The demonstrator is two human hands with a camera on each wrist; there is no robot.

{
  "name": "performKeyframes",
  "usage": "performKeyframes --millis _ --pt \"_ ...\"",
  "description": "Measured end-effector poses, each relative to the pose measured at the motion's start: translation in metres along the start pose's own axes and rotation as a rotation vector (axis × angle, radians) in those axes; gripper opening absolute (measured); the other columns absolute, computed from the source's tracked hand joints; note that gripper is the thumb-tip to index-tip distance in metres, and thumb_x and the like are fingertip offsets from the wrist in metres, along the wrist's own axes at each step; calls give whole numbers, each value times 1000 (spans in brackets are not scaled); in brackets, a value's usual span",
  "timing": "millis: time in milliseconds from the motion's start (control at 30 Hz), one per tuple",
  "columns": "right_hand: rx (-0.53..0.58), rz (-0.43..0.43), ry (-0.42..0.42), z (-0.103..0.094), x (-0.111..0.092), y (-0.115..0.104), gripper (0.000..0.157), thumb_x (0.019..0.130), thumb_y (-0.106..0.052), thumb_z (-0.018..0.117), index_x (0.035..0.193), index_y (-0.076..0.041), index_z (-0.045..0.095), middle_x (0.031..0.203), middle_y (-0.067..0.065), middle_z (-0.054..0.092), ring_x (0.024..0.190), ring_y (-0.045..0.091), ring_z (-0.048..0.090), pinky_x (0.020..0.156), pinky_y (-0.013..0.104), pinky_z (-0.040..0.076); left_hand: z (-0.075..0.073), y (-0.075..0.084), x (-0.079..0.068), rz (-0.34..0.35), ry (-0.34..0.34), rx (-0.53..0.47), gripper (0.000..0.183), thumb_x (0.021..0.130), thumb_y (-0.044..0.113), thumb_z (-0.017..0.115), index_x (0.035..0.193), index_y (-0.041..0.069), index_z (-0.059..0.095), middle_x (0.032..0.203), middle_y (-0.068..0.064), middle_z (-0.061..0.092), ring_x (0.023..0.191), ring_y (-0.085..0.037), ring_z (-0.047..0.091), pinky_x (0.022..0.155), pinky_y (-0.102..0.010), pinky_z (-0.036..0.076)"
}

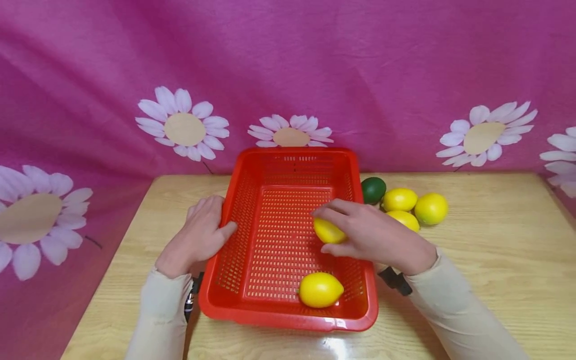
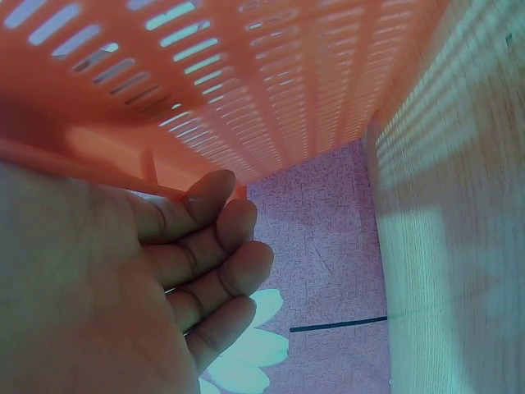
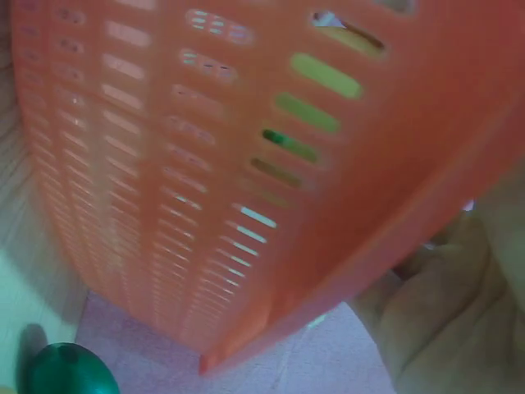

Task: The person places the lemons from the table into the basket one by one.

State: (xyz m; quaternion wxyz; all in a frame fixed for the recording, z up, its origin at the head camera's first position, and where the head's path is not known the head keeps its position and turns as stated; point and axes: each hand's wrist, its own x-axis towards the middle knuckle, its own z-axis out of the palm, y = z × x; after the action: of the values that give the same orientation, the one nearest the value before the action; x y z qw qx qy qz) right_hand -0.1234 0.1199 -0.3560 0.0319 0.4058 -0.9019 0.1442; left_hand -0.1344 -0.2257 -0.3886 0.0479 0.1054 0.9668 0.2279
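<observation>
A red plastic basket point(image 1: 288, 322) with slotted walls stands on the table. My left hand point(image 1: 200, 232) holds its left rim, thumb over the inner side; the left wrist view shows the fingers point(image 2: 238, 267) bent along the outer side. Over the right part of the basket, my right hand point(image 1: 360, 227) grips a yellow lemon point(image 1: 327, 231) between thumb and fingers, partly hiding it. Another lemon point(image 1: 321, 290) lies inside at the near right corner. In the right wrist view, the basket's wall point(image 3: 131, 189) hides most of what my right hand point(image 3: 447, 312) holds.
Right of the basket, more lemons point(image 1: 400, 199) lie in a group beside a dark green fruit point(image 1: 373, 190). The light wooden table point(image 1: 490, 260) meets a magenta cloth point(image 1: 342, 65) with white flowers at the back. Straps show at both wrists.
</observation>
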Motion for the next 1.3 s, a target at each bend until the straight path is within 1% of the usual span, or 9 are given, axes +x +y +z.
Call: performKeyframes --millis 133,400,533,667,800,1067,1300 --pt "-6 1 -27 4 1 1 59 84 -38 85 133 -15 64 123 4 68 97 17 69 86 36 61 1 -2 -2 -5 -2 -7 41 95 26 57 129 4 51 111 -7 57 111 -24 46 90 -42 33" --pt "7 23 -75 7 5 1 59 84 -37 85 135 -17 63 124 3 67 94 17 69 86 36 61 0 -4 -1 0 -7 -7 41 94 24 58 130 5 51 112 -8 57 106 -23 46 89 -41 34" --pt "6 27 -110 6 7 -4 61 83 -36 86 136 -16 63 127 4 67 100 20 70 89 39 61 -2 -4 -3 0 -4 2 40 95 24 57 128 3 51 111 -9 57 106 -24 45 88 -41 33" --pt "5 2 -138 5 9 -9 62 82 -34 87 136 -15 64 129 5 67 110 23 69 94 41 60 -4 -4 -5 -1 -2 3 40 95 24 56 128 3 51 111 -9 57 107 -25 45 88 -41 31" --pt "-11 -13 -145 5 9 -11 62 81 -34 88 135 -16 65 128 4 67 111 22 69 95 40 60 -4 -5 -4 3 2 8 39 95 24 55 128 2 52 111 -9 57 106 -25 45 87 -41 32" --pt "-37 -6 -165 9 9 -11 64 81 -35 87 137 -15 64 129 4 67 112 22 68 95 41 60 -4 -3 -2 7 -2 14 39 95 24 55 128 3 51 110 -9 57 104 -25 45 85 -40 32" --pt "-60 -39 -145 14 7 -12 61 84 -39 85 135 -14 64 126 4 68 111 22 70 94 40 60 -2 -2 0 18 -2 20 38 96 25 54 127 3 52 112 -9 57 106 -25 46 87 -40 32"
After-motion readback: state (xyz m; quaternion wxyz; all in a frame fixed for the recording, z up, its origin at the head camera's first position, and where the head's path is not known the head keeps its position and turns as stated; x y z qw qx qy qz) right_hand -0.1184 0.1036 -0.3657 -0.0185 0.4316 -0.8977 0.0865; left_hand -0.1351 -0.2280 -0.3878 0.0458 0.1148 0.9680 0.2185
